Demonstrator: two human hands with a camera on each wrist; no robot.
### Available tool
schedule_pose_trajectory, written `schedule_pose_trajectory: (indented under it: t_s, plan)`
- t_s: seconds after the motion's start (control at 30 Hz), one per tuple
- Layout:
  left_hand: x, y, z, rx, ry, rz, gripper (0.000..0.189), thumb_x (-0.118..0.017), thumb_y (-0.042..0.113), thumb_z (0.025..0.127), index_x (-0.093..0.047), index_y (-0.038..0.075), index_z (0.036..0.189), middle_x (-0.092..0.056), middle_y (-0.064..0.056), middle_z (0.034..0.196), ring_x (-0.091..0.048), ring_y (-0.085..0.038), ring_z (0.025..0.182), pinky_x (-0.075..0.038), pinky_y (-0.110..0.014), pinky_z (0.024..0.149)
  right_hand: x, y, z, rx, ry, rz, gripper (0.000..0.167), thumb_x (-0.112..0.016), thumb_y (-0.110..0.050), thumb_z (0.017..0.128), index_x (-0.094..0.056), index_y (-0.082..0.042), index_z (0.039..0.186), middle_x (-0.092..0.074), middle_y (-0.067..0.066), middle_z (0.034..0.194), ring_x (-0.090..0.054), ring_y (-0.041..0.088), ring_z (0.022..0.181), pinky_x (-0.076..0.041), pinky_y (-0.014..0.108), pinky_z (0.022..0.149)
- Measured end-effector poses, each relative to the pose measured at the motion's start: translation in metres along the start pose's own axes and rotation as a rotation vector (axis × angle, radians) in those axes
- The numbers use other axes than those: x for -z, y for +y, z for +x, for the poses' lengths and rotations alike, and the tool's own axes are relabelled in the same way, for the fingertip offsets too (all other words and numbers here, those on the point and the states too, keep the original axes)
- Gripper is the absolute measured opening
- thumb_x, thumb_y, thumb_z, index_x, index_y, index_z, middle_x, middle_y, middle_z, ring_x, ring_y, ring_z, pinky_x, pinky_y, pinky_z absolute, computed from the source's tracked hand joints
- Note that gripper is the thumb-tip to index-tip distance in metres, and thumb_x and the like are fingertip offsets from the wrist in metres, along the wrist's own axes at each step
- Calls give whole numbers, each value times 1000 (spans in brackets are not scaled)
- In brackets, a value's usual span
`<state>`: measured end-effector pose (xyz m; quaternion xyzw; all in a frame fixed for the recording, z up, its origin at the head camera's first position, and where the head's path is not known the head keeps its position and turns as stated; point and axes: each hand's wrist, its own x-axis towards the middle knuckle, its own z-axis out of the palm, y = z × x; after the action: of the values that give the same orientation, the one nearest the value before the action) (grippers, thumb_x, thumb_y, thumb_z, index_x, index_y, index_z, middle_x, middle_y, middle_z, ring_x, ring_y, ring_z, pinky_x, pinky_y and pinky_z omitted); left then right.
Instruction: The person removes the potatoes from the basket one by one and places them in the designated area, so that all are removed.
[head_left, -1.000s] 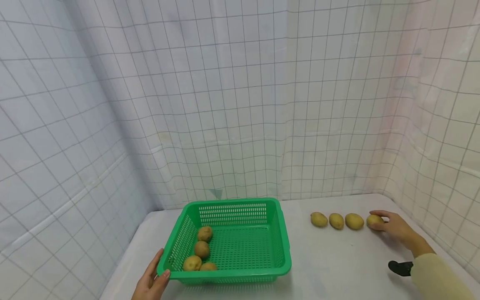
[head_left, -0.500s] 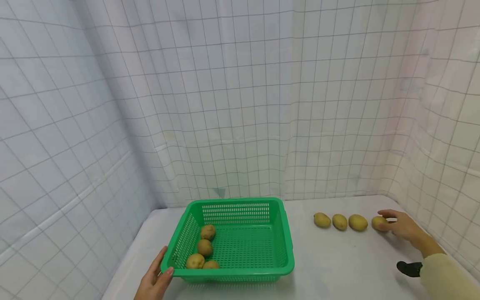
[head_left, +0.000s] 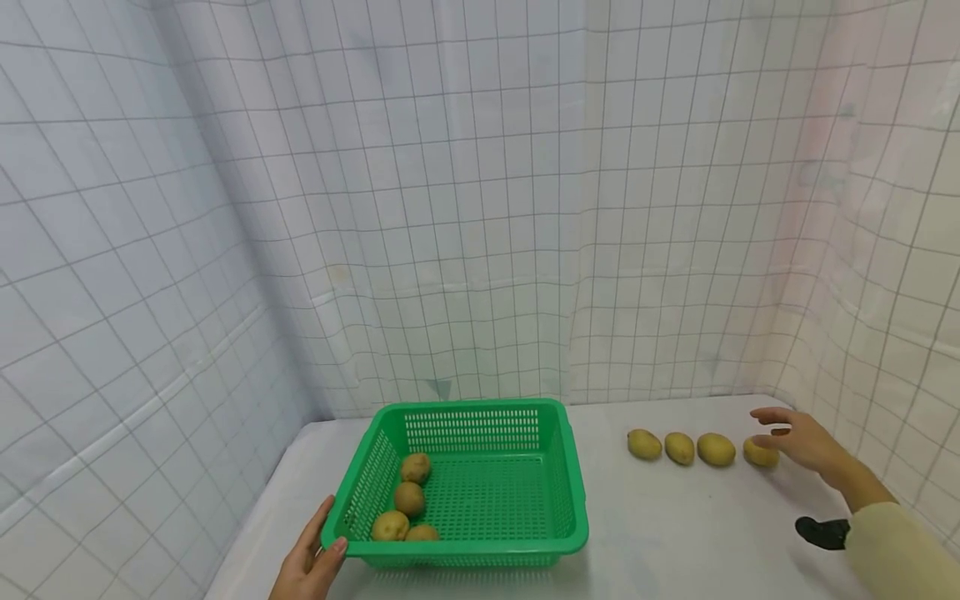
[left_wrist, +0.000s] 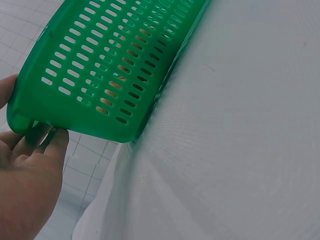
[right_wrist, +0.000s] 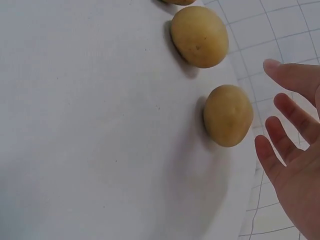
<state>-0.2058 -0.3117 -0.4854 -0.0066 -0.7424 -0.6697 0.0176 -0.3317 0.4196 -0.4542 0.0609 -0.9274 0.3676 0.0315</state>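
Note:
At the near left corner of a green plastic basket [head_left: 465,547], my left hand [head_left: 303,568] grips the rim. The left wrist view shows the thumb on one side of the rim and fingers [left_wrist: 55,147] curled beneath it. Several potatoes [head_left: 409,498] lie along the basket's left side. To the right, a row of several yellow potatoes [head_left: 716,449] rests on the white table. My right hand [head_left: 806,443] is over the last potato [right_wrist: 228,115] of that row, fingers spread and apart from it in the right wrist view. Nothing is in that hand.
White cloth with a grid pattern [head_left: 480,250] hangs behind the table and on both sides. The white tabletop [head_left: 652,533] spreads between basket and right arm. A black object [head_left: 822,533] shows beside the right sleeve [head_left: 892,546].
My right hand has let go of the rightmost potato and risen slightly, its fingers opening. The potato stays at the row's end. My left hand keeps its grip on the basket.

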Motion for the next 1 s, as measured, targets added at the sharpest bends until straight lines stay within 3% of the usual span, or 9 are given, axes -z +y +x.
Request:
schedule_pose_trajectory:
  t_s: [0.23,0.37,0.5,0.6,0.7,0.77,0.83,0.9,1.0]
  plan:
    - [-1,1,1,-5,1,-5,83,-57,19,108,0,-2,164,-3,-35,165,-17,-52,145,-34,-52,108,-5,-16,7,46,-24,32,57,-70,-21,101,-50,12,143,-49,36,142,-48,57,126,-54,59,95]
    - [0,0,1,2,5,-10,84,-59,21,107,-1,-1,165,-3,-34,166,-18,-50,145,-40,-41,108,-11,-24,11,71,-37,58,54,-70,-19,101,-51,10,143,-50,34,142,-50,55,125,-56,52,93]
    - [1,-3,2,-3,5,-25,86,-61,22,106,-2,0,165,-5,-32,166,-46,-9,131,-46,-25,100,-16,-28,15,81,-48,69,56,-70,-18,101,-49,11,144,-50,36,141,-52,54,123,-57,52,93]
    - [1,-4,2,-12,4,-30,86,-61,23,106,-3,0,165,-6,-33,166,-45,18,110,-48,-21,97,-19,-30,18,86,-57,78,57,-71,-18,101,-49,10,144,-51,36,138,-53,54,122,-56,54,94]
    - [0,-3,2,-14,10,-17,84,-60,22,107,-3,-1,165,-7,-33,166,-48,-9,130,-48,-23,97,-22,-33,19,105,-66,97,56,-71,-17,100,-49,10,144,-52,36,138,-53,54,122,-54,57,95]
    - [0,-2,2,-8,15,-5,84,-59,22,107,-3,-1,165,-6,-33,166,-37,-32,141,-48,-25,99,-24,-36,19,121,-72,104,57,-72,-17,99,-49,9,145,-51,37,139,-52,55,123,-53,58,97]
    - [0,-2,2,-4,19,0,84,-59,22,108,-3,0,165,-6,-33,166,-22,-48,143,-48,-26,99,-26,-39,20,130,-76,109,58,-72,-18,99,-49,9,146,-51,36,139,-52,55,123,-52,59,97]
    - [0,-2,2,0,21,1,84,-60,22,107,-3,0,165,-6,-33,166,-25,-44,143,-48,-26,100,-28,-41,22,134,-81,111,60,-73,-20,99,-49,8,146,-52,36,139,-53,54,124,-52,58,98]
    - [0,-3,3,0,21,-4,85,-61,23,107,-4,0,165,-7,-32,166,-43,-17,135,-48,-25,99,-31,-46,24,141,-91,110,60,-73,-21,99,-49,8,146,-52,36,139,-53,54,124,-53,56,97]
